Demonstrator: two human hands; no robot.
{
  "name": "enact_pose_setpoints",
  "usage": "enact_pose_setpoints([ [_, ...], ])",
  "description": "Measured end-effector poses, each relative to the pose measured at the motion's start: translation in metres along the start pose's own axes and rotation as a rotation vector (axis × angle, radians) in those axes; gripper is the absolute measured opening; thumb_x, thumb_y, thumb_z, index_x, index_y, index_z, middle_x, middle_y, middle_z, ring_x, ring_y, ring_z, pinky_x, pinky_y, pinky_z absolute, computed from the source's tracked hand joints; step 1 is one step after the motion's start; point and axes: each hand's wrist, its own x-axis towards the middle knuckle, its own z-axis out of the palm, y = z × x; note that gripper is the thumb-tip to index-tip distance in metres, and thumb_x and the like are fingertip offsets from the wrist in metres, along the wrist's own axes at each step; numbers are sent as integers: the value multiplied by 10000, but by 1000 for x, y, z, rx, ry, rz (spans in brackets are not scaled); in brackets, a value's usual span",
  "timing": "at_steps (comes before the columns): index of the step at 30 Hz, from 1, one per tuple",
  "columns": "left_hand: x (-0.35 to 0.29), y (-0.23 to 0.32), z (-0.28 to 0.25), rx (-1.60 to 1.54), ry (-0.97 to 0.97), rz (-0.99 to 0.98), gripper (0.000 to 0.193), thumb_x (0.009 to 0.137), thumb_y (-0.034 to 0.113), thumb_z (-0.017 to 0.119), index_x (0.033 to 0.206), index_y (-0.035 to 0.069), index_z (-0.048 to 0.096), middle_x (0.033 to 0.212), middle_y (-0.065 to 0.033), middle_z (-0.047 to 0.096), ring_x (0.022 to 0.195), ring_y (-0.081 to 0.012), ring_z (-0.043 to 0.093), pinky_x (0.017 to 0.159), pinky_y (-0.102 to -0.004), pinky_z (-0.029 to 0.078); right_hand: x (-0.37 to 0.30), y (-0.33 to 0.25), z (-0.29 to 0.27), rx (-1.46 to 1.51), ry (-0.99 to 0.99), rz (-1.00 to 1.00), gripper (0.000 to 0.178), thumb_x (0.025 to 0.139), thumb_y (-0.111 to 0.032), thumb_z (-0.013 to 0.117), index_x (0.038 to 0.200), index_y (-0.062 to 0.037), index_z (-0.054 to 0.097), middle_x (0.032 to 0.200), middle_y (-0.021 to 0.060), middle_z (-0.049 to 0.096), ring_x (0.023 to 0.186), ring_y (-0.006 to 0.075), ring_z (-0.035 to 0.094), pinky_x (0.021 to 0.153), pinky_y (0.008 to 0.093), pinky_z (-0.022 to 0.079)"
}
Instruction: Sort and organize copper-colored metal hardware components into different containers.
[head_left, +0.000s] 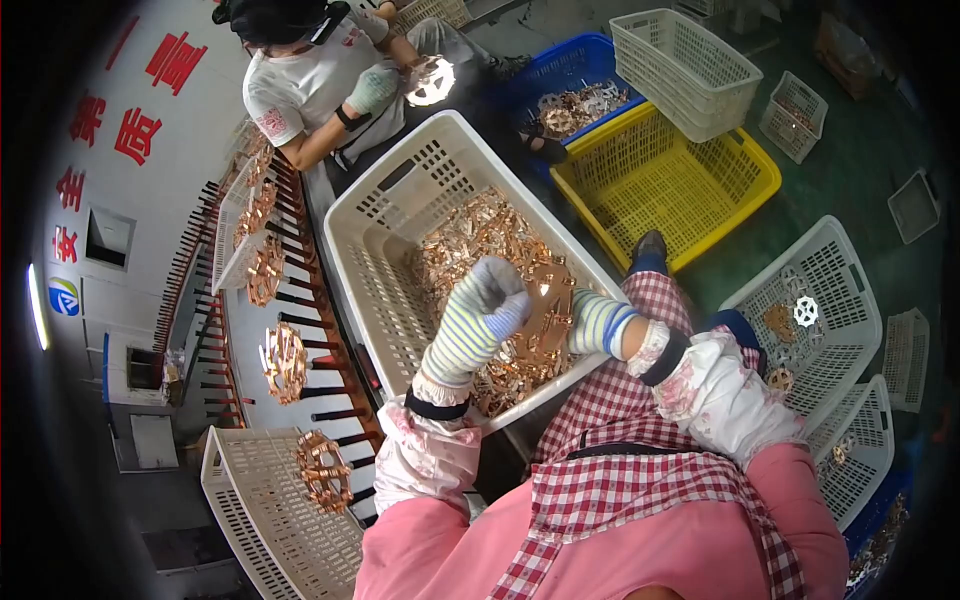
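Note:
A white slotted plastic basket point(375, 235) in front of me holds a heap of copper-coloured metal parts point(470, 235). Over the heap, a flat copper-coloured metal part point(548, 300) with cut-outs is held up at its right side by my right hand point(597, 322), whose fingertips are hidden behind it. My left hand point(478, 318), also in a striped knit glove, is at the part's left with curled fingers. Thumb and fingers there are closed together; what they hold, if anything, cannot be made out.
Left of the basket runs a rack of dark pegs point(325, 362), with round copper-coloured parts point(285, 362) along it. A co-worker point(320, 90) handles a shiny part beyond. Yellow point(660, 180) and blue point(570, 65) baskets stand ahead right; white baskets point(835, 290) stand at my right.

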Motion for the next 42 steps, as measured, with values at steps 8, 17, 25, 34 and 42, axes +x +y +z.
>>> enact_pose_setpoints([
  [8, -10, 21, 1, 149, -187, -217, 291, 745, 97, 670, 998, 31, 543, 800, 1, 555, 751, -87, 525, 685, -224, 436, 2, -11, -3, -76, 156, -143, 329, 676, -268, 649, 874, -7, 622, 772, 176, 620, 751, 328, 581, 709, 369, 467],
  [17, 5, 36, 2, 52, -136, -76, 148, 710, 2, 619, 711, 74, 490, 651, 45, 478, 605, -53, 446, 571, -199, 397, 63, 57, 50, 186, 433, -395, 266, 778, -194, 534, 994, -58, 610, 960, 130, 626, 843, 285, 592, 770, 345, 477],
  [25, 69, 41, -51, 230, 220, -160, 149, 783, 141, 660, 774, 49, 544, 658, 37, 518, 573, -35, 440, 517, -180, 356, 29, 18, -51, 1367, 118, -231, 399, 793, -254, 532, 1162, -109, 498, 1183, 75, 523, 1079, 227, 498, 915, 363, 403],
  [34, 101, 36, -109, 46, 524, 18, 273, 796, 140, 637, 1022, 5, 562, 920, -38, 587, 812, -104, 547, 718, -238, 468, -35, 155, -111, 1569, 509, -455, 465, 866, -58, 447, 1307, -16, 308, 1098, 76, 481, 1000, 173, 493, 877, 282, 442],
  [42, 126, 46, -209, -400, 1035, 352, 396, 820, 298, 600, 1063, 14, 468, 824, -57, 538, 725, -158, 525, 700, -270, 452, -51, 262, -153, 2365, 1296, 12, 399, 908, -171, 389, 1260, 16, 362, 1309, 91, 422, 1187, 197, 391, 1001, 394, 341],
])
